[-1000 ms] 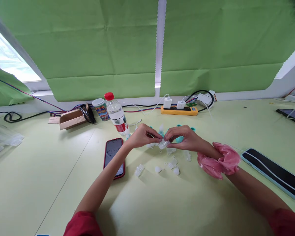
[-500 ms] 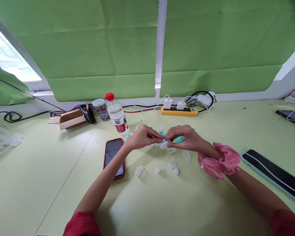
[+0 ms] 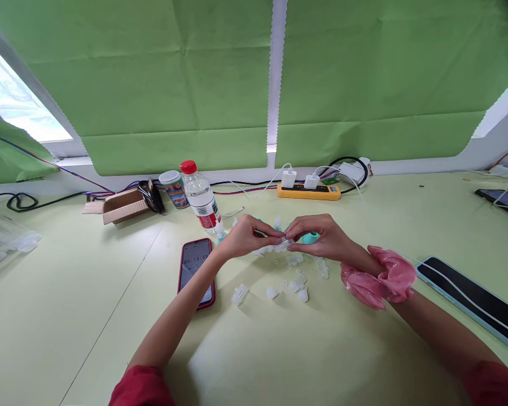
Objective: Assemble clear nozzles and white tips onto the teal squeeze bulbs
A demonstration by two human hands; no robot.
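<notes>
Pinched between my two hands is a small clear plastic piece (image 3: 284,245), partly covered by fingertips. My left hand (image 3: 250,235) grips its left side with thumb and forefinger. On the other side, the fingers and thumb of my right hand (image 3: 317,234) close on the same piece. Under and around the hands lie several loose clear plastic parts (image 3: 295,259) and small rings. Nearer to me are another clear part (image 3: 239,294) and a white cap-like piece (image 3: 272,293). A teal round piece (image 3: 310,238) shows behind my right fingers.
A phone with a running timer (image 3: 196,272) lies left of the parts. Behind it stand a water bottle (image 3: 202,197) and a paper cup (image 3: 174,189). A yellow power strip (image 3: 308,192) is at the back. A large phone (image 3: 469,299) with a cable lies right.
Both hands stay in nearly the same place on the clear plastic piece, which has turned slightly and is more covered by the fingers. The phone timer has advanced.
</notes>
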